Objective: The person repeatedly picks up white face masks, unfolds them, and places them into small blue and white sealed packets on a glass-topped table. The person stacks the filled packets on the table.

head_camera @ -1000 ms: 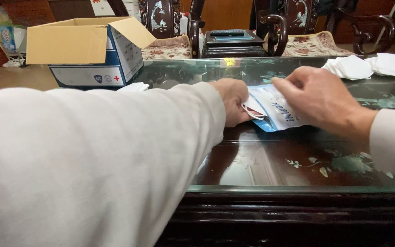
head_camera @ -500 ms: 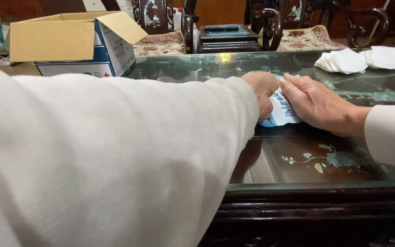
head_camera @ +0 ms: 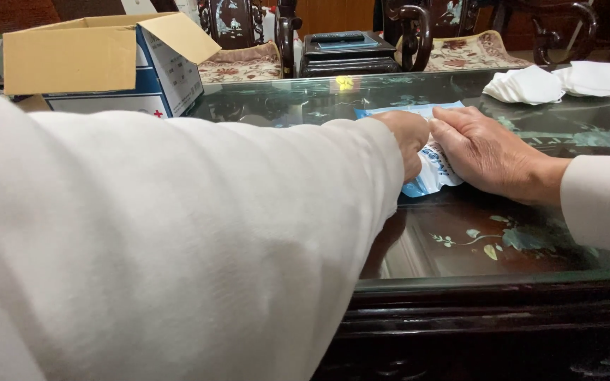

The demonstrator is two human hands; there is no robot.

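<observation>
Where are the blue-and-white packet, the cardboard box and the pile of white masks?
blue-and-white packet (head_camera: 433, 173): head view, its lower part between the hands.
cardboard box (head_camera: 68, 60): head view, its brown front flap.
pile of white masks (head_camera: 527, 86): head view, the nearest mask.

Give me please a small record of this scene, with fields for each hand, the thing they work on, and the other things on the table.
left hand: on the left part of the packet, sleeve filling much of the view
right hand: flat on the right part of the packet
packet: light blue and white plastic, lying on the table, mostly covered by both hands
table: dark wood, glass top
cardboard box: open, far left of the table
white masks: stacked, far right
grasp: cannot tell whether either hand grips or only presses
</observation>
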